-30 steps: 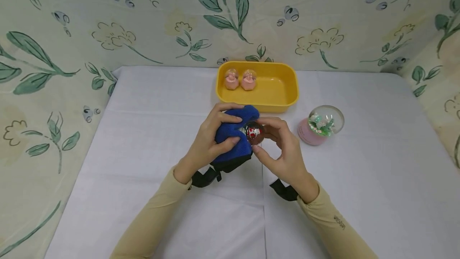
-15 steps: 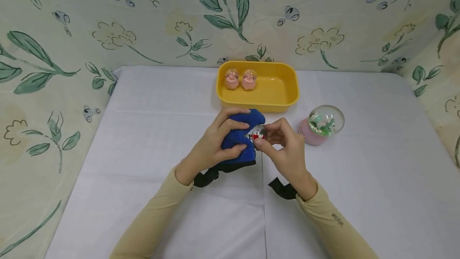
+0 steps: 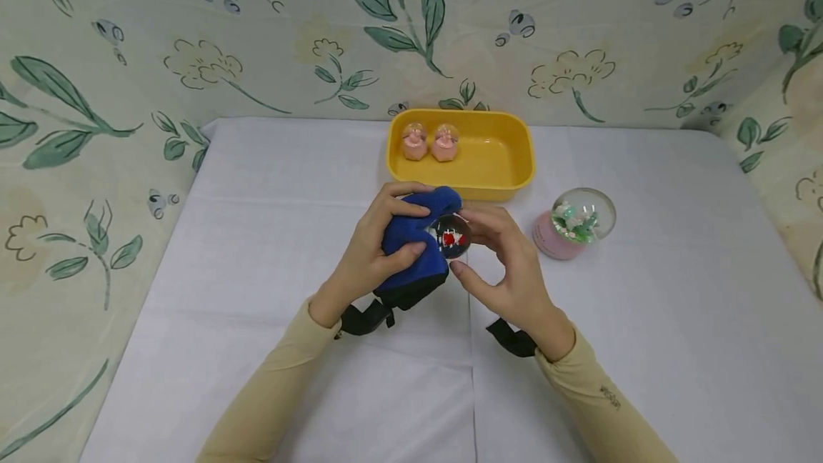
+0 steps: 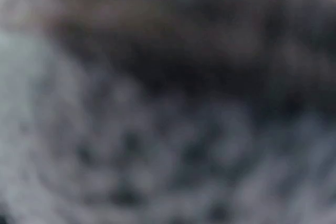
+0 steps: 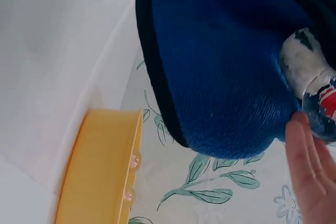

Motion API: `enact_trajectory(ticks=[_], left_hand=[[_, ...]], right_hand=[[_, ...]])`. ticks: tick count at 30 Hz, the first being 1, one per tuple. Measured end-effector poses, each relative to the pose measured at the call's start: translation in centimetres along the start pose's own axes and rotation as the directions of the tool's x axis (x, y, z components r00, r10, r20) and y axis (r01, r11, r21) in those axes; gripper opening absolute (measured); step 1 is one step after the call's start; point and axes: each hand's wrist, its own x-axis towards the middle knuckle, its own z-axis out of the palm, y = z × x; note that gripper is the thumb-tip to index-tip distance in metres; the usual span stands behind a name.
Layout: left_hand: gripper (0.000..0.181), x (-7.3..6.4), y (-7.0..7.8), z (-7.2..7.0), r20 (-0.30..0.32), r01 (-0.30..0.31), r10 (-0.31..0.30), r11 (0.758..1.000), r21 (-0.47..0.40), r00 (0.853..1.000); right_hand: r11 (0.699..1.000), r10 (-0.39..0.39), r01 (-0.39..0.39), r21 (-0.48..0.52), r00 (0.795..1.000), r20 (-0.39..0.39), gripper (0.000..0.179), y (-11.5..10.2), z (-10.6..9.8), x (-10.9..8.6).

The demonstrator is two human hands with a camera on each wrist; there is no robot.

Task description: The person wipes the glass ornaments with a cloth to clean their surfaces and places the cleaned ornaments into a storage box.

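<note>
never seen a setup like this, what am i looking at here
No machine here, just a person working bare-handed. The left hand holds a blue cloth against a small globe; the right hand has its fingers at the globe's clear dome. On the white table, a yellow tray holding two pink globes sits ahead, and a bigger globe stands to the right. The wide picture comes from a camera on the head, looking down. The other two come from wrist cameras: the right one shows cloth, small globe and tray; the left one is too blurred to make out.
</note>
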Motion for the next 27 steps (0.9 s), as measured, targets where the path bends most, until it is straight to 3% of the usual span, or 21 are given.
enact_trajectory(ticks=[3,8,13,18,27], left_hand=[[0.043,0.0,0.1,-0.1,0.011,0.019,-0.018,0.999,-0.027,1.0],[0.045,0.0,0.5,-0.2,0.064,0.059,-0.054,0.995,-0.082,0.996],[0.042,0.2,0.9,-0.1,0.127,0.011,-0.005,0.999,-0.046,0.992],[0.038,0.3,1.2,0.2,0.155,-0.072,0.063,0.996,0.055,0.986],[0.031,0.3,1.4,0.6,0.187,-0.145,0.114,0.976,0.162,0.976]], right_hand=[[0.991,-0.104,0.106,-0.075,0.994,0.031,0.049,-0.1,-0.3,0.4],[0.963,-0.216,0.219,-0.157,0.976,0.037,0.046,-0.2,-0.6,0.7],[0.942,-0.274,0.277,-0.189,0.961,0.041,0.047,-0.1,-1.0,0.8],[0.935,-0.294,0.289,-0.207,0.956,0.005,0.05,0.2,-1.0,0.6],[0.973,-0.211,0.198,-0.118,0.97,-0.118,0.055,0.6,-0.6,0.3]])
